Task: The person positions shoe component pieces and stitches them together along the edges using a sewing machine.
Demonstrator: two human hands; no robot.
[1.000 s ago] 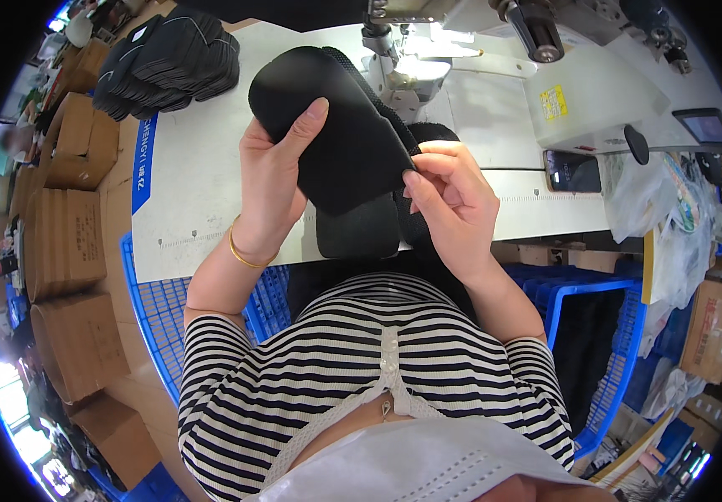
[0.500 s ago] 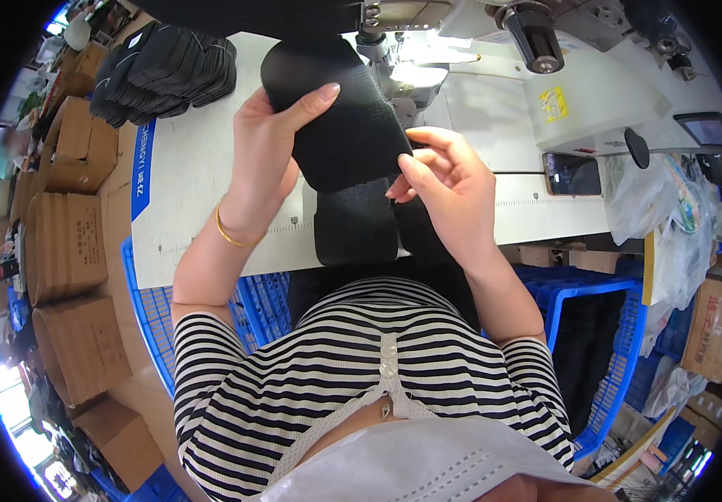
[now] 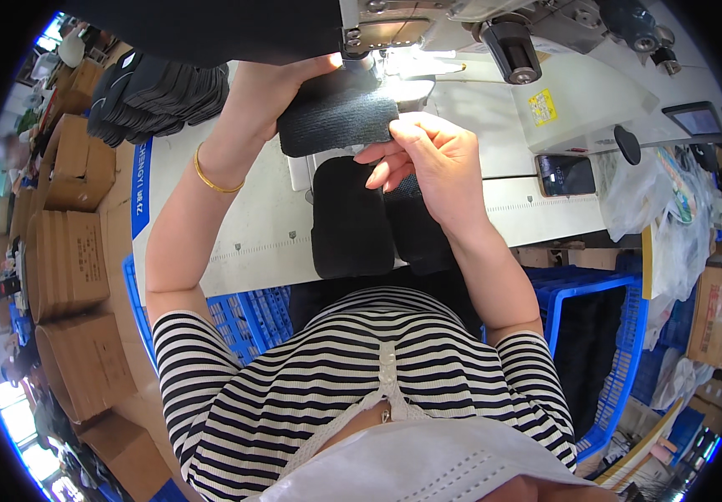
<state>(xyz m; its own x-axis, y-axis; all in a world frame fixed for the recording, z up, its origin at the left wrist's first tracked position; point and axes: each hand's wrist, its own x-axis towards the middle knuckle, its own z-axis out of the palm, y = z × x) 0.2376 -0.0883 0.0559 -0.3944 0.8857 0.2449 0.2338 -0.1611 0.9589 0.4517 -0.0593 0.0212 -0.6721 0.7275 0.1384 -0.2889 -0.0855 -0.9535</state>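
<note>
A black rounded fabric pad lies under the lit head of a sewing machine. My left hand grips its far left part, with the thumb on top; the machine's dark body hides some of those fingers. At the pad's near right corner, my right hand pinches the edge between thumb and forefinger, the other fingers curled below. Two more black pads, a left one and a right one, lie side by side at the table's near edge, close below my right hand.
Bundled black pads are stacked at the far left of the white table. A phone lies on the right, near clear plastic bags. Blue crates stand below the table, and cardboard boxes line the left.
Both hands have brought the pad down from its raised, tilted position and farther in under the machine head. My left hand moved away from me, uncovering more of the near left pad.
</note>
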